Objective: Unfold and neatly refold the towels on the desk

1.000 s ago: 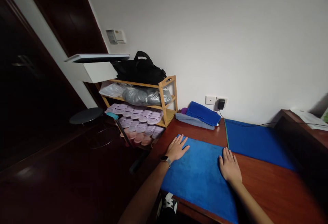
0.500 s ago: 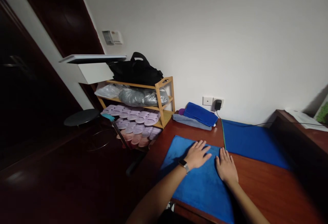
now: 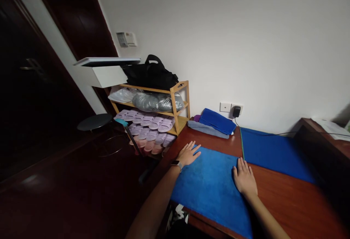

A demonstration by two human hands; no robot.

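A light-blue towel (image 3: 210,184) lies spread out on the reddish-brown wooden table (image 3: 284,199), its near edge reaching the table's front. My left hand (image 3: 187,154) rests flat on the towel's far left corner, fingers apart, a watch (image 3: 177,164) on the wrist. On the towel's right edge, close to the far right corner, lies my right hand (image 3: 245,177), palm down with fingers stretched out. Neither hand grips anything. Behind the towel sits a small pile of folded cloths (image 3: 217,121) in dark blue, greyish blue and purple.
A darker blue cloth (image 3: 273,153) lies at the back right, a black cable crossing it from a plugged-in adapter (image 3: 236,112). Left of the table stands a wooden rack (image 3: 175,109) with slippers (image 3: 157,122) and a black bag (image 3: 151,75). A round stool (image 3: 94,121) is farther left.
My left hand has slid left across the towel to its far left corner. My right hand stays at the right edge. The view has shifted slightly.
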